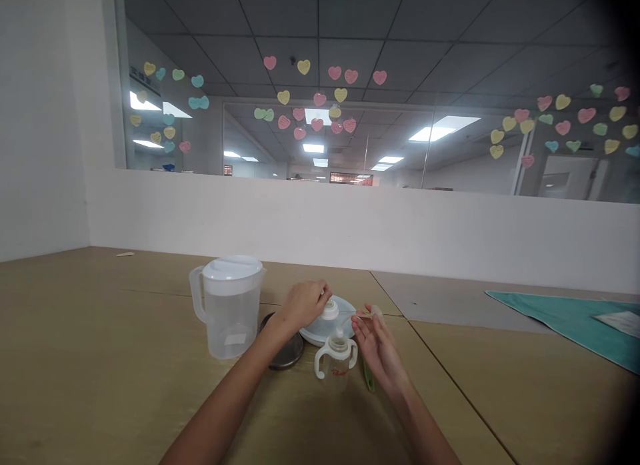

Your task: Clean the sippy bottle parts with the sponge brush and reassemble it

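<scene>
The bottle (334,371) stands upright on the table (125,358), its long axis vertical and its open mouth facing up, with one white handle on each side and red lettering on the front. The right hand (379,348) is the nearer one: it is just beside the bottle's right handle, palm turned inward, fingers partly bent and pointing forward past the mouth. A thin pale piece (361,315) shows at those fingertips; it is too blurred to tell whether they pinch it or what it is. The left hand (304,303) reaches farther forward, its fingers closed on the top of the white cap (329,310). The cap lies beyond the bottle's mouth and slightly to its left, over the plate (313,336), so the line between cap and mouth runs back toward the person and a little to the right. Whether the cap touches the plate cannot be told. Under the left forearm sits a dark round dish (287,355), partly covered; left of it, well apart from the bottle, stands the lidded pitcher (233,315). A green handle (369,378) shows between the bottle and the right hand.
</scene>
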Available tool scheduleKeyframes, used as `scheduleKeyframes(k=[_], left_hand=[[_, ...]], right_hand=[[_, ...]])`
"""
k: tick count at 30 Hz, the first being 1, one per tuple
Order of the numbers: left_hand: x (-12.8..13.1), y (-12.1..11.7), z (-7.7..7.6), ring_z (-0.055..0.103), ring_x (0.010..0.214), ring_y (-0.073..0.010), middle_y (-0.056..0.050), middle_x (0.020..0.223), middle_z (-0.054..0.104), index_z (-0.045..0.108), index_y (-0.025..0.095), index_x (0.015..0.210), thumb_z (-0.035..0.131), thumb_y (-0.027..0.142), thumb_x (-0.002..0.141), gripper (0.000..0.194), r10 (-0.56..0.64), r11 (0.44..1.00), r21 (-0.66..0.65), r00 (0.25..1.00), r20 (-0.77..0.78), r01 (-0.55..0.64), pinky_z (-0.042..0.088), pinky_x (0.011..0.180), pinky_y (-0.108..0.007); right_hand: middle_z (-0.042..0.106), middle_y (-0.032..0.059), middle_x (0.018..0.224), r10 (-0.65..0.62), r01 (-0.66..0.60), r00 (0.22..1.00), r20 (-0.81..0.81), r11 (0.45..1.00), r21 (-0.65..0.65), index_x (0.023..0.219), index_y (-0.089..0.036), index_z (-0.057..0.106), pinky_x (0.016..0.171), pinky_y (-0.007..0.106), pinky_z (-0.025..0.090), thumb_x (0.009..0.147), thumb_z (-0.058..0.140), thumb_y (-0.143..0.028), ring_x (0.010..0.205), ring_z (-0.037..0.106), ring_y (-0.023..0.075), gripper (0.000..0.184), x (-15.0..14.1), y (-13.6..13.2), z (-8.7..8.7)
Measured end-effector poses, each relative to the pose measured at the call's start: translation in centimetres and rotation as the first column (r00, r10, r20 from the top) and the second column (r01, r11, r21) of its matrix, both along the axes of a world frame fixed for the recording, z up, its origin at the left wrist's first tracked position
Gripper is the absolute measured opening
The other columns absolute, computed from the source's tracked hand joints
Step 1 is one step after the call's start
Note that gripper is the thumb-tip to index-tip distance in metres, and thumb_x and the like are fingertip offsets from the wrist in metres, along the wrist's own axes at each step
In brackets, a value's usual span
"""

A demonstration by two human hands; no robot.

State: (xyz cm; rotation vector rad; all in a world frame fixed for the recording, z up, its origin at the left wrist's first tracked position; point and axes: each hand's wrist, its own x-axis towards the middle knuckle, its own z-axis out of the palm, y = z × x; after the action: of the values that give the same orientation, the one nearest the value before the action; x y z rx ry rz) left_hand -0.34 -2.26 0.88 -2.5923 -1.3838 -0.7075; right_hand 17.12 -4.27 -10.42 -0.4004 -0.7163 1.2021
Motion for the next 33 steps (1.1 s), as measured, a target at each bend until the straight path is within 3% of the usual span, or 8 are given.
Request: scheduleKeyframes(k=[7, 14, 18, 23, 28, 33], left_hand=[[0.0, -0.1, 0.1, 0.062, 0.080, -0.0183, -0.005, 0.089, 0.068, 0.059, 0.021, 0.094, 0.032, 0.036, 0.091, 0.031, -0.019, 1.000, 0.021, 1.000, 0.007, 0.019, 0.040, 0.068, -0.026], [0.0, -0.1, 0.1, 0.062, 0.082, -0.0187, -0.005, 0.091, 0.068, 0.059, 0.020, 0.093, 0.032, 0.035, 0.091, 0.031, -0.024, 1.000, 0.018, 1.000, -0.001, 0.024, 0.041, 0.069, -0.027], [0.0, 0.0, 0.1, 0.062, 0.083, -0.0192, -0.005, 0.092, 0.068, 0.060, 0.021, 0.093, 0.032, 0.035, 0.091, 0.032, -0.018, 1.000, 0.019, 1.000, 0.004, 0.018, 0.042, 0.070, -0.027], [0.0, 0.0, 0.1, 0.062, 0.086, -0.0183, -0.006, 0.093, 0.068, 0.060, 0.020, 0.094, 0.031, 0.036, 0.091, 0.033, -0.023, 1.000, 0.004, 1.000, 0.010, 0.023, 0.042, 0.074, -0.027], [-0.1, 0.1, 0.0, 0.062, 0.085, -0.0184, -0.006, 0.094, 0.068, 0.061, 0.020, 0.094, 0.031, 0.036, 0.091, 0.034, -0.028, 1.000, 0.011, 1.000, 0.007, 0.028, 0.042, 0.073, -0.027], [0.1, 0.0, 0.0, 0.062, 0.085, -0.0191, -0.006, 0.094, 0.068, 0.061, 0.019, 0.094, 0.031, 0.035, 0.091, 0.034, -0.027, 1.000, 0.009, 1.000, -0.014, 0.027, 0.043, 0.072, -0.028]], right_hand=[[0.066, 0.0029, 0.095, -0.025, 0.025, 0.998, -0.065, 1.000, -0.003, 0.098, -0.022, 0.057, 0.098, 0.038, 0.045, 0.073, 0.069, -0.038, 0.107, 0.059, 0.0188, 0.032, 1.6, 1.1, -0.9], [0.067, 0.0036, 0.096, -0.050, 0.049, 0.999, -0.012, 0.996, -0.080, 0.094, -0.019, 0.057, 0.097, 0.038, 0.046, 0.066, 0.074, -0.037, 0.102, 0.062, 0.0207, 0.037, 1.4, 2.3, -2.6], [0.068, 0.0045, 0.096, -0.032, 0.032, 0.999, 0.000, 0.996, -0.083, 0.096, -0.019, 0.058, 0.098, 0.036, 0.046, 0.067, 0.074, -0.038, 0.103, 0.061, 0.0210, 0.038, 1.3, 2.3, -2.8], [0.068, 0.0027, 0.096, -0.009, 0.012, 1.000, 0.027, 0.994, -0.113, 0.083, -0.020, 0.061, 0.097, 0.037, 0.046, 0.059, 0.080, -0.030, 0.102, 0.062, 0.0214, 0.032, 1.4, 2.6, -3.0], [0.065, 0.0048, 0.110, -0.032, 0.047, 0.992, 0.126, 0.992, -0.117, 0.090, -0.021, 0.066, 0.098, 0.040, 0.044, 0.060, 0.076, -0.046, 0.114, 0.053, 0.0243, 0.040, 1.2, 3.1, -3.6], [0.052, 0.0035, 0.131, -0.106, 0.121, 0.913, 0.394, 0.992, -0.014, 0.109, -0.025, 0.064, 0.107, 0.039, 0.030, 0.072, 0.061, -0.059, 0.126, 0.041, 0.0222, 0.050, 0.8, 2.8, -4.0]])
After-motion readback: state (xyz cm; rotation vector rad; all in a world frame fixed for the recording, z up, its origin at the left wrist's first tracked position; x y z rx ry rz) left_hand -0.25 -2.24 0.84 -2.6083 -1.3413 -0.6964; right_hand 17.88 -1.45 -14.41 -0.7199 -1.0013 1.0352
